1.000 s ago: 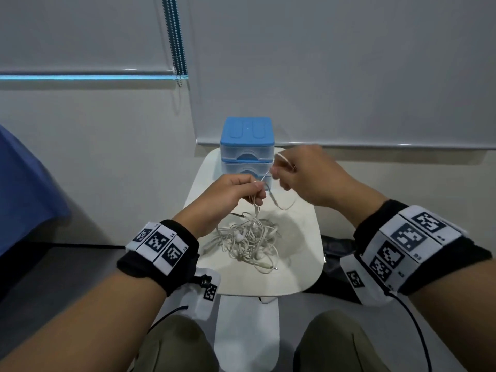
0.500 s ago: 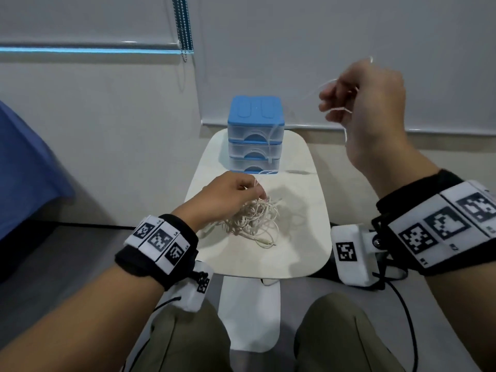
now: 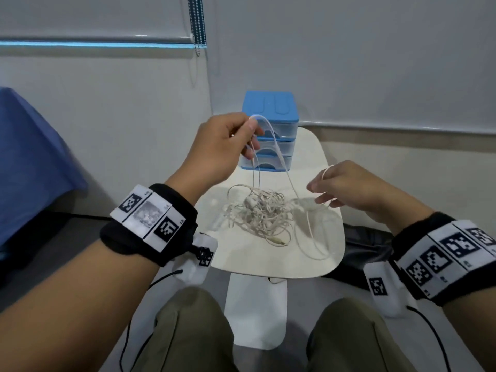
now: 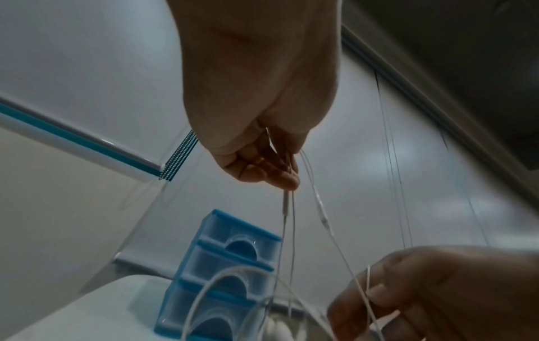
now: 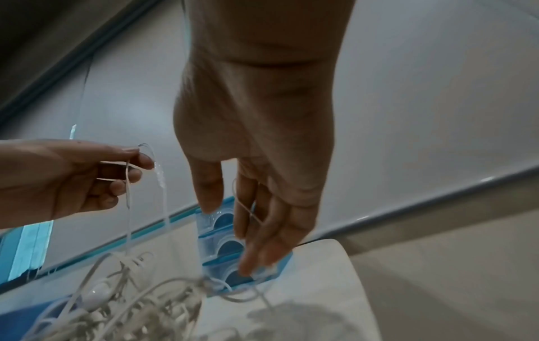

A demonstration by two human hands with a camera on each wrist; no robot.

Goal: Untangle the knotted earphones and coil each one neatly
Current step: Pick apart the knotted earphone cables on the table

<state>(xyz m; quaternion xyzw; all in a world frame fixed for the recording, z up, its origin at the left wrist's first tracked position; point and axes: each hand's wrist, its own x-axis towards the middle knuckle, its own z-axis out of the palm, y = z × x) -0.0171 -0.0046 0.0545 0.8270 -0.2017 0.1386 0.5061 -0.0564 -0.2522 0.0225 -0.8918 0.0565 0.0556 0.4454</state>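
The left hand [image 3: 220, 146], raised at center frame, is pinching a loop of white cable [image 3: 271, 135] between thumb and fingers. The right hand [image 3: 349, 187], at center right, is hooking a cable strand with loosely extended fingers. The tangled earphones [image 3: 259, 213] are lying on the desk [image 3: 330, 253], before a blue 3-drawer box [image 3: 271, 106].

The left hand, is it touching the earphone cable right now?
Touching. In the head view the left hand pinches a loop of earphone cable between thumb and fingers, raised above the tangle; the left wrist view shows strands running out from its fingertips.
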